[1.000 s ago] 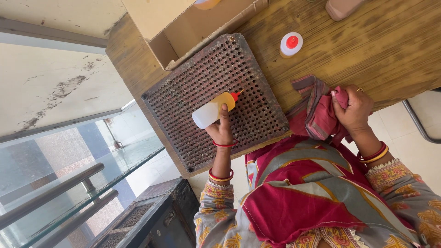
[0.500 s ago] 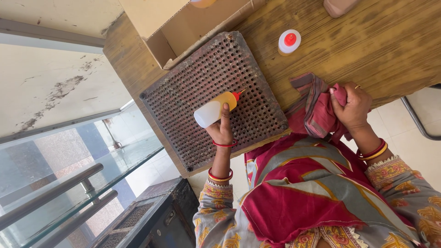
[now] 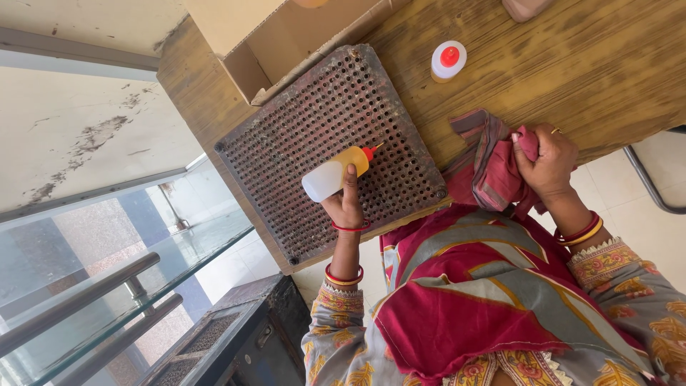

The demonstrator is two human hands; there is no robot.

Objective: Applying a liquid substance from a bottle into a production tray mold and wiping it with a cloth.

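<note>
A cardboard box [image 3: 286,43] is sitting upper left; the left hand [image 3: 345,204] is clasping a squeeze bottle [image 3: 336,172] over the perforated tray [image 3: 321,107], the right hand [image 3: 547,161] is clutching a cloth [image 3: 493,168].

Wooden tabletop beside a glass railing in a daylit room

The tabletop [image 3: 586,64] was of worn, streaked brown wood, its edge running slantwise across the view. Beyond it stood a glass railing panel [image 3: 143,286] topped by two round metal handrails [image 3: 71,304], with pale tiled floor [image 3: 193,207] showing through the glass. A whitish wall surface [image 3: 78,129], stained with dark scuffs, filled the upper left, crossed by a grey ledge [image 3: 71,50]. A dark metal cabinet with a grated top [image 3: 236,343] stood below the tabletop. A metal chair leg [image 3: 650,186] curved over light floor at the right. Soft daylight lit everything evenly.
</note>
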